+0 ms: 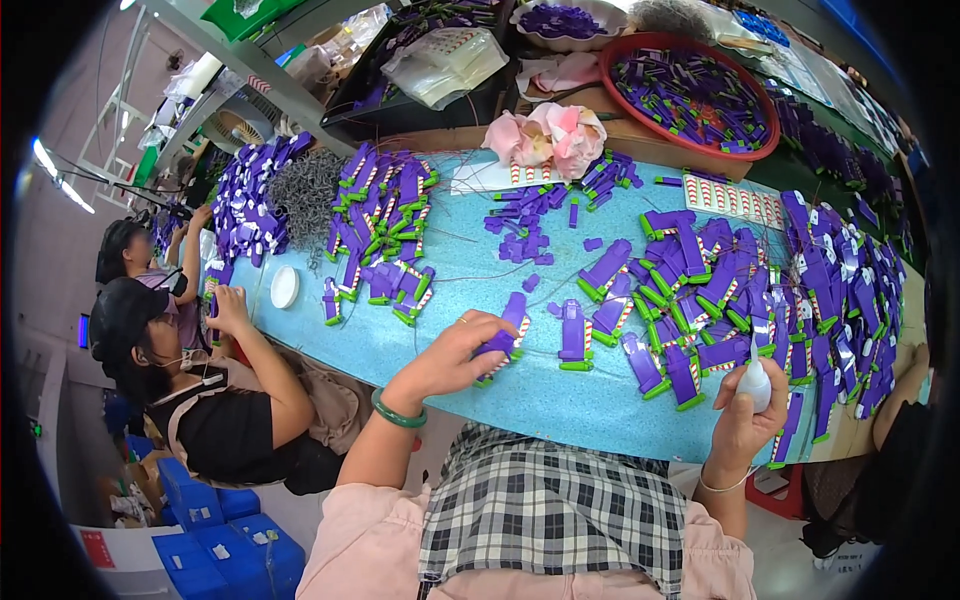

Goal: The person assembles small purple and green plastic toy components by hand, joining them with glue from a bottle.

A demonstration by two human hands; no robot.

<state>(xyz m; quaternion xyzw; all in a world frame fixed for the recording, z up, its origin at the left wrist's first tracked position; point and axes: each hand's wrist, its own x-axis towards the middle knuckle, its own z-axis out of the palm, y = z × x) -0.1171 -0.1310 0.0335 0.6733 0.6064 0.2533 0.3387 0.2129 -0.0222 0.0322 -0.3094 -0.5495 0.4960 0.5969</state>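
Note:
My left hand [450,358], with a green bangle at its wrist, is closed on a purple plastic part [515,310] at the table's near middle; fingers cover much of the part. My right hand [742,425] grips a small white squeeze bottle [755,385], its thin nozzle pointing up. Between the hands a purple part with a green end [574,335] and red-and-white stripes lies on the light blue table [480,410]. A heap of similar parts [690,265] spreads left of and beyond the bottle. Small loose purple pieces [522,240] lie beyond my left hand.
A red round basket [607,75] of purple and green pieces stands at the back. Pink-and-white crumpled cloth [548,138], a striped sticker sheet [735,200], a white round lid [285,287] and grey screws or similar metal bits [303,200] lie around. Co-workers sit at left [235,410].

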